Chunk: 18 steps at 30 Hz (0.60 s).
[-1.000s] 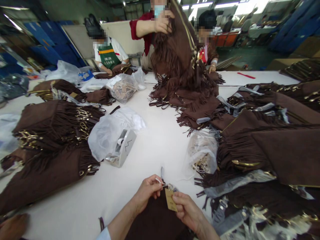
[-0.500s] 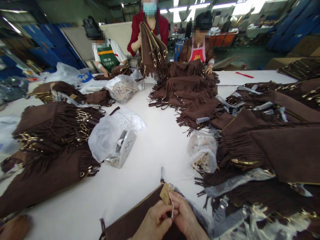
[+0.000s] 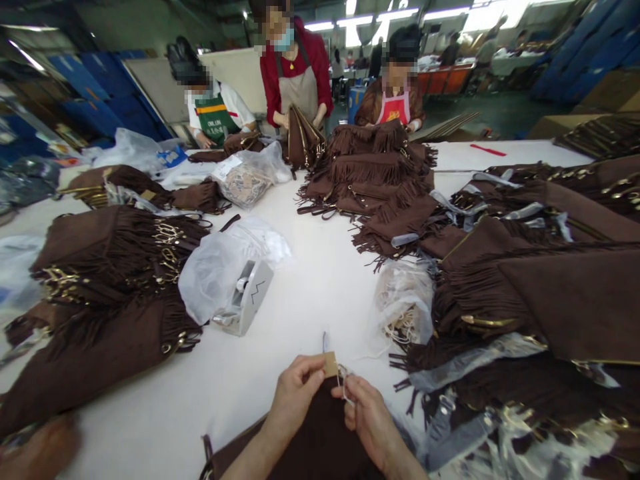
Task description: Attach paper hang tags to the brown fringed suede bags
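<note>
Your left hand (image 3: 295, 390) pinches the tag (image 3: 330, 364) at the top edge of the bag (image 3: 315, 440) before you; your right hand (image 3: 367, 417) pinches its string (image 3: 341, 380) just beside.

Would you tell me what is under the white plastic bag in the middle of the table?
A white box-like device with a zigzag mark sticks out from under the plastic bag. Its far part and anything else beneath are covered.

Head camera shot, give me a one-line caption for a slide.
Left hand pinches a tan tag, right hand its string, over a brown bag on a white table.
</note>
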### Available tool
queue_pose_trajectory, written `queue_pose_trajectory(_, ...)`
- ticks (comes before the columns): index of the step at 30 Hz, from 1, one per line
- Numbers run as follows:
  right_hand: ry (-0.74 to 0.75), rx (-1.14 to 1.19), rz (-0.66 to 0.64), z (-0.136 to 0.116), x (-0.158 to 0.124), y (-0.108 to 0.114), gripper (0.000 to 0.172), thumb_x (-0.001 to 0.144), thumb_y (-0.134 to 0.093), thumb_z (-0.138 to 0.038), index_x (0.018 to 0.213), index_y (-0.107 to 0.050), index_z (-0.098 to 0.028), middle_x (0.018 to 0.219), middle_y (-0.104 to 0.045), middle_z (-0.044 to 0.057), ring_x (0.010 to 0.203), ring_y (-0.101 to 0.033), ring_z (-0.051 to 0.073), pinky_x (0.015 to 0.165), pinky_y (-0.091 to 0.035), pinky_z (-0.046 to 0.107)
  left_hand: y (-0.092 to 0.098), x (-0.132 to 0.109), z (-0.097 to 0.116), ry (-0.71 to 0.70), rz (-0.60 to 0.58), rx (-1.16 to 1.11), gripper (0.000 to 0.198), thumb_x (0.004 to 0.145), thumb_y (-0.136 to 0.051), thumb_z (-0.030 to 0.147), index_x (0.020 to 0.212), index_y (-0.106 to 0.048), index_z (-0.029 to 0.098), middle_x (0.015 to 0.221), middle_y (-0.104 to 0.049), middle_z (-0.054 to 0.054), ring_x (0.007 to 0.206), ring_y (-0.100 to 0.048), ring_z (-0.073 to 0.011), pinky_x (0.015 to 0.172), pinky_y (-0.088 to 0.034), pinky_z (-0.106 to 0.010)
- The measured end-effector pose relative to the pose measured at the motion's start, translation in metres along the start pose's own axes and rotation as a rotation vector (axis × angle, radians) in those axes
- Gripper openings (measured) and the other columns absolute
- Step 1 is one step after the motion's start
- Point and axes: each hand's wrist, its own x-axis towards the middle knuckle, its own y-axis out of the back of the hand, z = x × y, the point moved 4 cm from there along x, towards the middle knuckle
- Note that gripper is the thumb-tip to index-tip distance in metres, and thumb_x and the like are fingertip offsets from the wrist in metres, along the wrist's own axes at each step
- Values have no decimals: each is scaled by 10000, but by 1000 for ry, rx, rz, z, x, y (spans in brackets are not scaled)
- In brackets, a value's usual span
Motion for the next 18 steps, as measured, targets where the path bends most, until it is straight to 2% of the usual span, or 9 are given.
queue_pose_trajectory(2, 80, 3, 96, -7, 1, 12, 372, 551, -736, -414, 753, -541, -171, 766, -641, 9, 404, -438, 36, 373, -315, 167, 15, -1, 12, -65, 121, 113, 191, 712, -514, 233, 811, -675, 204, 871, -642, -48, 841, -577, -188, 783, -449, -303)
queue_pose_trajectory(5, 120, 8, 176, -15, 1, 30, 411, 509, -758, -393, 811, -562, -194, 777, -617, -18, 497, -518, 65, 435, -389, 177, 32, -14, 28, -249, 249, 272, 183, 749, -496, 233, 799, -671, 220, 858, -640, -48, 837, -584, -183, 784, -458, -290)
queue_pose_trajectory(7, 142, -38, 211, -17, -1, 40, 391, 507, -753, -397, 789, -577, -190, 737, -609, -20, 511, -531, 77, 430, -387, 175, 37, -26, 27, -361, 248, 352, 215, 774, -475, 232, 884, -660, 235, 917, -628, -50, 885, -578, -178, 813, -455, -279)
queue_pose_trajectory(9, 161, -93, 237, -15, -4, 51, 359, 504, -749, -398, 735, -585, -178, 709, -612, -15, 484, -517, 72, 392, -346, 162, 38, -37, 12, -368, 196, 418, 297, 778, -467, 234, 1044, -600, 237, 1061, -586, -62, 1006, -537, -186, 885, -426, -291)
queue_pose_trajectory(11, 167, -164, 239, -8, -7, 61, 350, 515, -735, -420, 709, -587, -170, 686, -623, -5, 442, -492, 63, 361, -305, 153, 41, -43, -14, -226, 136, 492, 464, 734, -507, 236, 1196, -479, 203, 1171, -525, -86, 1102, -475, -210, 953, -375, -335)
queue_pose_trajectory(13, 162, -245, 217, 3, -9, 70, 370, 526, -717, -461, 704, -584, -166, 657, -631, 7, 409, -477, 64, 341, -285, 153, 44, -43, -44, 5, 41, 577, 601, 640, -582, 241, 1216, -437, 151, 1180, -516, -110, 1123, -449, -247, 977, -336, -379)
queue_pose_trajectory(16, 181, -358, 188, 21, -11, 80, 401, 542, -682, -520, 683, -572, -162, 563, -609, 0, 343, -428, 56, 316, -251, 153, 44, -38, -77, 304, -184, 608, 558, 522, -652, 273, 1054, -535, 151, 1039, -595, -75, 1016, -509, -267, 897, -381, -373)
queue_pose_trajectory(18, 211, -396, 202, 30, -12, 83, 403, 564, -656, -537, 671, -567, -159, 501, -581, -15, 312, -383, 43, 312, -231, 148, 39, -33, -83, 401, -317, 511, 487, 481, -668, 282, 944, -570, 165, 913, -632, -25, 895, -554, -241, 789, -425, -322)
